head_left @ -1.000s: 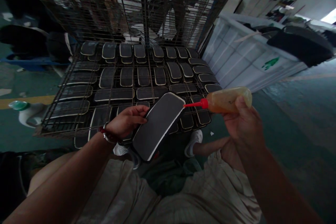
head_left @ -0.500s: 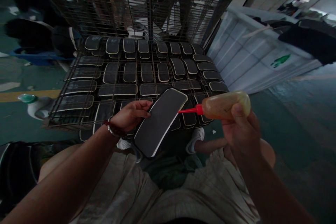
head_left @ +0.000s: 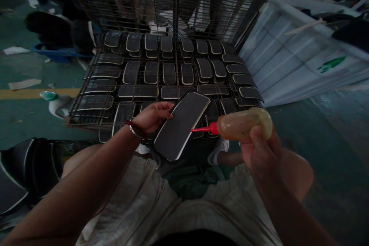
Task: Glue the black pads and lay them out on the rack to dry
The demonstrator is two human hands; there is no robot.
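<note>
A dark, flat panel with rounded corners and a pale edge (head_left: 181,127) is tilted in front of me, above my knees. My left hand (head_left: 154,117) pinches its left long side, thumb on top; the fingers beneath are hidden. Wrapped in my right hand (head_left: 261,144) is a squeeze bottle (head_left: 242,124) of amber liquid, lying nearly level. Its thin red nozzle (head_left: 201,128) points left, and the tip touches or nearly touches the panel's right edge. A pale, uneven line runs along that edge above the tip.
Rows of similar dark panels (head_left: 151,72) lie on a wire rack (head_left: 89,125) ahead. A white bin (head_left: 288,46) stands at right, a jug with a green cap (head_left: 57,103) at left. More pale-edged dark pieces (head_left: 17,177) are at lower left, and a blue tray (head_left: 57,54) sits beyond.
The nozzle tip has slid down along the panel's right edge, toward me. My left hand keeps its hold on the panel. The whole view has shifted slightly.
</note>
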